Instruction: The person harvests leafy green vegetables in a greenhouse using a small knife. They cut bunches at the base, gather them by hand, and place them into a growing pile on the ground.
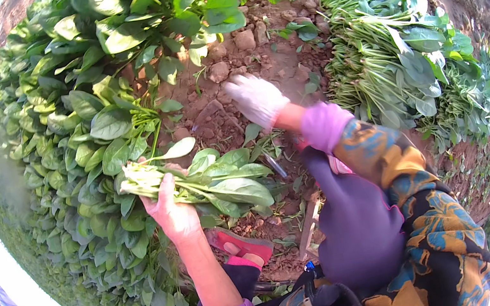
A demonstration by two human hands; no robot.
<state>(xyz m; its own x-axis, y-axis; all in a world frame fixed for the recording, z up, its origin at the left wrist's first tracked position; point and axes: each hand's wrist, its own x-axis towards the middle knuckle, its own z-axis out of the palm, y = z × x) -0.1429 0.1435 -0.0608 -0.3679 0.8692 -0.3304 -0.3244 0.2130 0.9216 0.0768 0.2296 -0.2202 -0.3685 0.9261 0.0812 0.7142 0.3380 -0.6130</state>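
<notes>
My bare left hand (171, 208) is closed around a bunch of leafy greens (225, 180) that look like spinach, its pale stem ends to the left and its leaves to the right. My right hand (257, 99), in a white glove and blurred, is over the bare soil beyond the bunch; its fingers are too smeared to show whether they hold anything. Between my knee and the held leaves, a metal blade or rod (275, 165) lies partly hidden on the ground.
Dense growing greens (80, 145) fill the left side and far edge. Cut greens (378, 50) lie heaped at the right, stems towards me. Clods (244, 40) dot the soil. My red shoe (240, 245) and a wooden piece (308, 227) are near my legs.
</notes>
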